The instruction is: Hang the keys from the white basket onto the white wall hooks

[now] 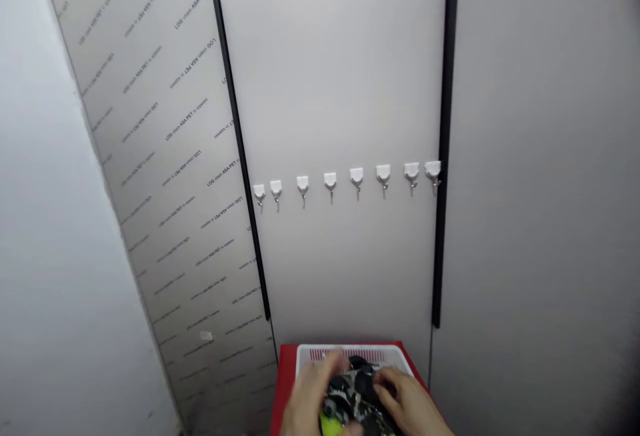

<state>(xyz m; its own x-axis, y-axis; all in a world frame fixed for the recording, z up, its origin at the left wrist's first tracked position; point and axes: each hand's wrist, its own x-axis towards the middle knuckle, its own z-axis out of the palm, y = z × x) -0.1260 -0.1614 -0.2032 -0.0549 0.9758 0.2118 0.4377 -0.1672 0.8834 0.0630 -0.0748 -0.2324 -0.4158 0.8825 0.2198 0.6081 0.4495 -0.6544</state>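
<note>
At the bottom of the head view, a black and camouflage-patterned item (350, 389) with round black parts and a bright yellow-green patch sits between my hands, over the basket. I cannot make out its kind. My left hand (311, 393) curves round its left side, slightly blurred, one finger near the top and another low by the yellow-green part. From the right, my right hand (407, 401) has bent fingers closed against a black part. Beneath lies a white plastic basket (395, 354) with slotted walls; most of its inside is hidden by my hands and the item.
Under the basket is a red surface (286, 373). Ahead, a row of white hooks (357, 175) with metal hangers runs across a pale cabinet door (345, 276), between two long black handle strips (235, 123). A printed panel (165, 156) and white wall (65, 256) stand left.
</note>
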